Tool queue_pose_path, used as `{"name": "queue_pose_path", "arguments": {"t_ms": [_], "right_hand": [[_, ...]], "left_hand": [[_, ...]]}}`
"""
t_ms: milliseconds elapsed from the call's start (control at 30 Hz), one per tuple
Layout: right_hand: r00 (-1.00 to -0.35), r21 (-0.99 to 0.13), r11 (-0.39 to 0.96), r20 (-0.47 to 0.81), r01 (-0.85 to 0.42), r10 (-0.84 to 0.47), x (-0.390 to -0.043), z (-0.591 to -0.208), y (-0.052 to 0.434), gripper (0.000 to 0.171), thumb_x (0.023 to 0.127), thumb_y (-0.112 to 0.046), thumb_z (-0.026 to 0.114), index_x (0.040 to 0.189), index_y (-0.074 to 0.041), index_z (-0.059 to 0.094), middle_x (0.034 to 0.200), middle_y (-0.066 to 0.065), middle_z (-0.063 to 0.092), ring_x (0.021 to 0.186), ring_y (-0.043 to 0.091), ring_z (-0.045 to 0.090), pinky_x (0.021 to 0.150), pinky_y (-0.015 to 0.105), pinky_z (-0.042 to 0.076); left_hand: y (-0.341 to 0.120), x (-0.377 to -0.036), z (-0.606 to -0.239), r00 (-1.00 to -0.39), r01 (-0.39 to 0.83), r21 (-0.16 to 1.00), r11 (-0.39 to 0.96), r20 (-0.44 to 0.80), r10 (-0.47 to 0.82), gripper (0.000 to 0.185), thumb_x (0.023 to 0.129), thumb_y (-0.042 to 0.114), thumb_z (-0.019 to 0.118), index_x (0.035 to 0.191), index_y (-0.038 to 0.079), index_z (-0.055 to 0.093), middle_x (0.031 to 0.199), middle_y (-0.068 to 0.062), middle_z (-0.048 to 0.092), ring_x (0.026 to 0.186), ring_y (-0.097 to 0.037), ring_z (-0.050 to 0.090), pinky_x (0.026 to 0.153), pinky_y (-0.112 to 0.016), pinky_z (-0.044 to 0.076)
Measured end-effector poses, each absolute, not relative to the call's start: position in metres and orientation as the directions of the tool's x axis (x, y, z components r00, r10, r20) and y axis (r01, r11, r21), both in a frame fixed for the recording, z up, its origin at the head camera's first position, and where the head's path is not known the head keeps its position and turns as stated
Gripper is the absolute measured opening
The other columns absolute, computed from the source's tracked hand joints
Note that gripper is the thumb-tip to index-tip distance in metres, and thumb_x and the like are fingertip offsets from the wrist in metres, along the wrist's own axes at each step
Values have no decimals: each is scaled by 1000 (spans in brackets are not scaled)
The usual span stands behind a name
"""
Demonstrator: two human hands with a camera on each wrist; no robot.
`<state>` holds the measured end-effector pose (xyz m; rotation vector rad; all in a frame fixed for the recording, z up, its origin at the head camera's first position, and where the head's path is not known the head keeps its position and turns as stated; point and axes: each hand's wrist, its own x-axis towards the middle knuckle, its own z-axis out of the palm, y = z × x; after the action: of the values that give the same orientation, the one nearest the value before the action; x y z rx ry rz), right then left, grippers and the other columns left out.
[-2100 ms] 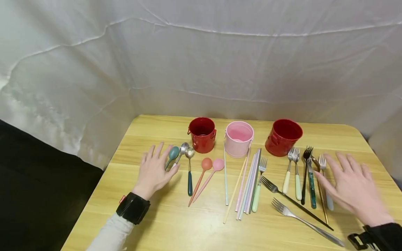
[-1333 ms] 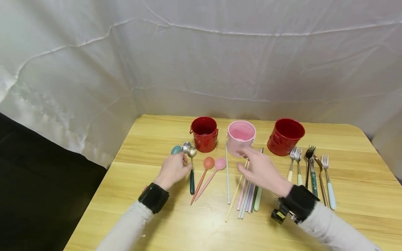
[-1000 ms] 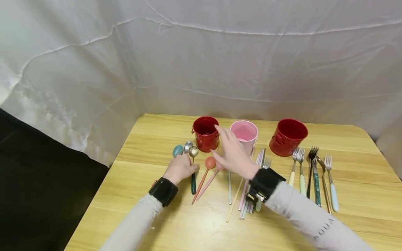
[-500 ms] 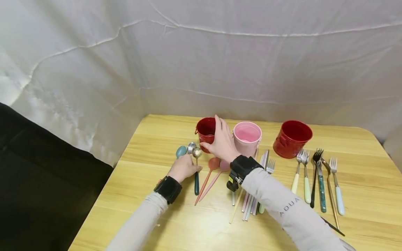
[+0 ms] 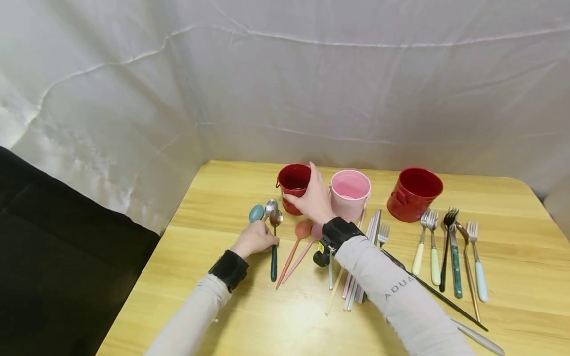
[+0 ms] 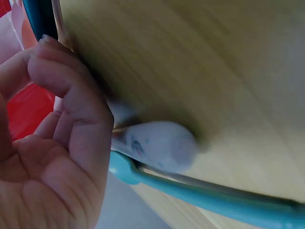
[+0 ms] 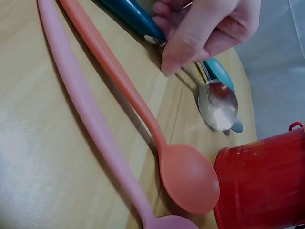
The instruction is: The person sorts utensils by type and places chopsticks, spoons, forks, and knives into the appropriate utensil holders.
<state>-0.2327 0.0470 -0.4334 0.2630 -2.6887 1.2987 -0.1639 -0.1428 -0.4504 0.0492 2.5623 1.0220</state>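
Head view: your left hand (image 5: 256,240) lies on the desk (image 5: 231,306), its grip curled round the handles of the spoons (image 5: 271,217) whose bowls lie just left of the red bucket (image 5: 293,185). Your right hand (image 5: 313,198) reaches across and rests against that bucket's side, fingers up along the wall, thumb toward the spoons. A pink bucket (image 5: 350,194) stands just right of it, a second red one (image 5: 414,194) further right. An orange spoon (image 5: 296,242) and a pink spoon (image 5: 307,244) lie between your hands; chopsticks (image 5: 356,267) and forks (image 5: 438,252) lie to the right. Left wrist view: your left fingers (image 6: 71,95) are bent over, and a teal handle (image 6: 205,195) and a blurred silver bowl (image 6: 159,145) lie on the desk beside them. Right wrist view: your left hand (image 7: 209,31) pinches the spoon handles, including a dark teal one (image 7: 133,19); a silver bowl (image 7: 218,105) lies near the red bucket (image 7: 262,183); your right hand's own grip cannot be told here.
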Motion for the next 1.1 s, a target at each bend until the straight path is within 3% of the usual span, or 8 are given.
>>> {"name": "queue_pose_path", "arguments": {"t_ms": [267, 533, 667, 900, 1100], "right_hand": [[-972, -829, 510, 219, -230, -82, -222, -436, 54, 91, 78, -32, 87, 149, -9, 35, 142, 12, 53, 132, 29, 52, 113, 46, 46], [-975, -832, 511, 211, -218, -71, -210, -440, 60, 93, 76, -32, 89, 150, -10, 36, 143, 11, 55, 132, 29, 54, 111, 46, 47], [-971, -839, 493, 230, -230, -62, -206, -442, 62, 91, 75, -31, 89, 148, -11, 38, 142, 10, 56, 131, 29, 54, 111, 47, 47], [-963, -854, 451, 262, -258, -53, -202, -451, 64, 91, 73, -29, 91, 147, -14, 41, 141, 8, 58, 129, 28, 56, 108, 47, 49], [-962, -857, 446, 269, -258, -41, -200, -452, 64, 90, 73, -30, 92, 146, -14, 42, 139, 8, 59, 128, 28, 57, 108, 47, 49]], "left_hand": [[-155, -160, -441, -949, -101, 695, 712, -282, 141, 34, 90, 19, 72, 61, 13, 56, 55, 6, 44, 49, -9, 37, 46, -22, 28], [-168, -167, -408, -991, -18, 704, 710, -109, 83, 23, 94, 24, 69, 80, 6, 71, 62, 2, 54, 54, -12, 44, 51, -24, 34], [-168, -178, -384, -998, 69, 692, 719, 50, 48, 22, 95, 24, 68, 87, 4, 74, 66, -1, 60, 55, -13, 46, 51, -25, 35], [-153, -195, -347, -929, 249, 673, 696, 369, -24, 23, 96, 25, 69, 89, 4, 76, 74, -10, 72, 62, -19, 61, 61, -25, 43], [-130, -211, -336, -853, 390, 675, 626, 521, -31, 23, 95, 25, 71, 87, 4, 75, 75, -11, 74, 65, -21, 66, 61, -24, 47]]}}
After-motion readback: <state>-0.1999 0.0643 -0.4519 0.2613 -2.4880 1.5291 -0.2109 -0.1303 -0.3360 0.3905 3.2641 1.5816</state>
